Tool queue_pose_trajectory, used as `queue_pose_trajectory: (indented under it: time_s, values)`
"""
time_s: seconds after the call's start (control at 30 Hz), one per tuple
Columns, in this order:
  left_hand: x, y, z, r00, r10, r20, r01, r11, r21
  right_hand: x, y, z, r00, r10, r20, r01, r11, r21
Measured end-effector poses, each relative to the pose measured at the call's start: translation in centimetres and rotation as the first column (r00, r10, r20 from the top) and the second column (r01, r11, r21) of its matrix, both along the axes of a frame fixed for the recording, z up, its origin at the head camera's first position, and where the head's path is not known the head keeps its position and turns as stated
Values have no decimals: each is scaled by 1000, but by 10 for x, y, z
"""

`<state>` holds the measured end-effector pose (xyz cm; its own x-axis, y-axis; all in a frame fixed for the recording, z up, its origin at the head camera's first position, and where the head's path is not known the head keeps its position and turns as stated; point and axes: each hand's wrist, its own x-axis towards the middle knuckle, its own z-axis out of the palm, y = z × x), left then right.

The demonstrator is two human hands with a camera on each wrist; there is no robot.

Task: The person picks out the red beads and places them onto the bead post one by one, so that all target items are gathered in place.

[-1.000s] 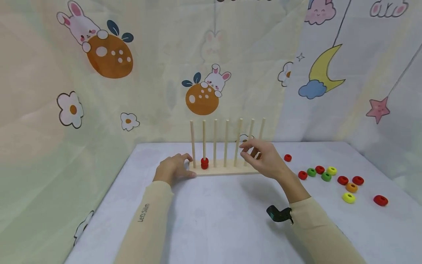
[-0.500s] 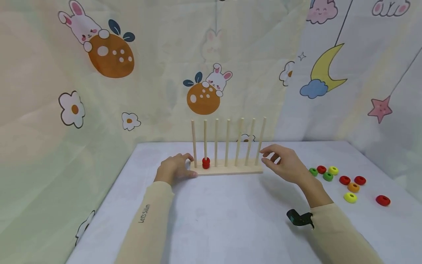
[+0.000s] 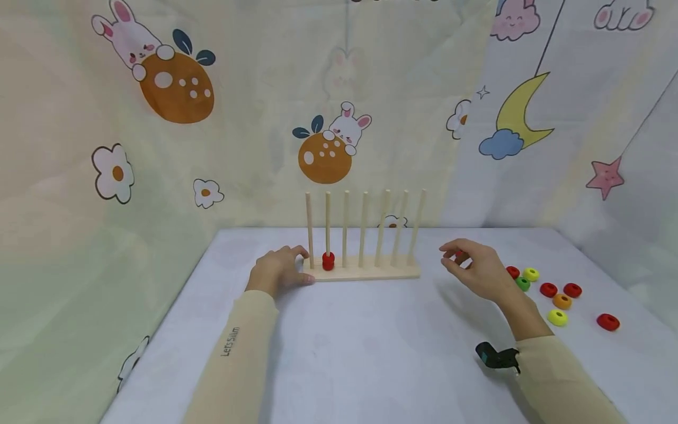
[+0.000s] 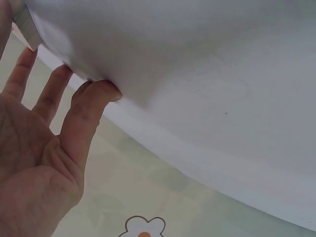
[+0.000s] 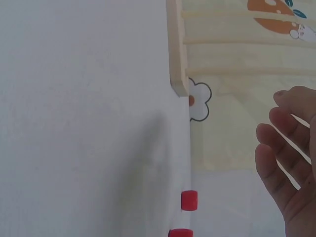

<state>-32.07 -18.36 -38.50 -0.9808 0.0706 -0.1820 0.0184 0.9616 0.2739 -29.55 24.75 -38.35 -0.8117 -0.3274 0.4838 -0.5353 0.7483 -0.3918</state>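
A wooden peg stand [image 3: 376, 273] with several upright pegs stands toward the back of the table. Two red beads [image 3: 328, 262] are stacked low on its second peg from the left. My left hand [image 3: 276, 271] grips the stand's left end, thumb at the front and fingers behind; in the left wrist view the end of the base [image 4: 25, 24] shows by the fingertips. To the right of the stand, my right hand [image 3: 479, 271] hovers over the table with loosely bent fingers and nothing in them. One red bead [image 3: 459, 254] shows partly behind those fingers.
Loose beads lie on the right of the table: red beads [image 3: 572, 290], an orange bead [image 3: 562, 301], yellow beads [image 3: 558, 318] and a green bead [image 3: 523, 284]. A printed cloth wall [image 3: 254, 153] rises behind the table. A black wrist camera [image 3: 497, 355] hangs at the right cuff.
My right hand has moved from in front of the stand's right-hand pegs rightward, off past its end toward the loose beads. My left hand has stayed at the stand's left end.
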Motion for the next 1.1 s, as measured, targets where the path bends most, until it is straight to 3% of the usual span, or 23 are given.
queue_pose_trajectory:
  time_s: [0.4,0.67,1.1]
  values:
    - [-4,-2,-1,1000,21,23,-21,1000,8,4,28,-6,990,-92,105,89,996,31]
    - [-8,-1,-3,1000,12,25,-12,1000,0,8,44,-5,954,-169,246,159,985,60]
    - [-9,-1,-4,999,10,33,-9,1000,-9,16,64,-19,916,-204,346,180,978,102]
